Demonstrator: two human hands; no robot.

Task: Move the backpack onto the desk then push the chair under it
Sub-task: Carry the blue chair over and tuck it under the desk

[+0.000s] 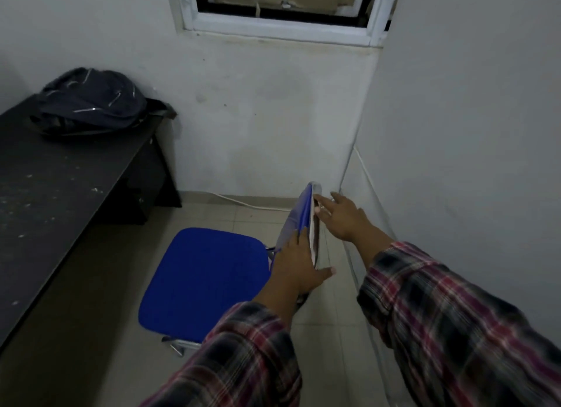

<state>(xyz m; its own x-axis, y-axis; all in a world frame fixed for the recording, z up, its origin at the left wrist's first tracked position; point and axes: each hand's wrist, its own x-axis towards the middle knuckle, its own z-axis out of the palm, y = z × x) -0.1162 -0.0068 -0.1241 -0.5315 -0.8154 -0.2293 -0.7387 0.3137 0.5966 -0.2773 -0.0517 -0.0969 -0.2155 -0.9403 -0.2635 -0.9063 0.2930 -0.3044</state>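
Your left hand (pixel 296 265) is clamped on the top edge of the blue chair's backrest (pixel 299 221), fingers on the front face, thumb hooked behind. Your right hand (pixel 343 215) is spread flat, fingertips just touching the backrest's rear edge nearer the wall, gripping nothing. The chair seat (pixel 203 282) stands on the tiled floor (pixel 331 340), beside the dark bench (pixel 54 188) and not under it. The backpack (pixel 91 101) lies slumped at the bench's far end against the wall, below the window (pixel 282 27).
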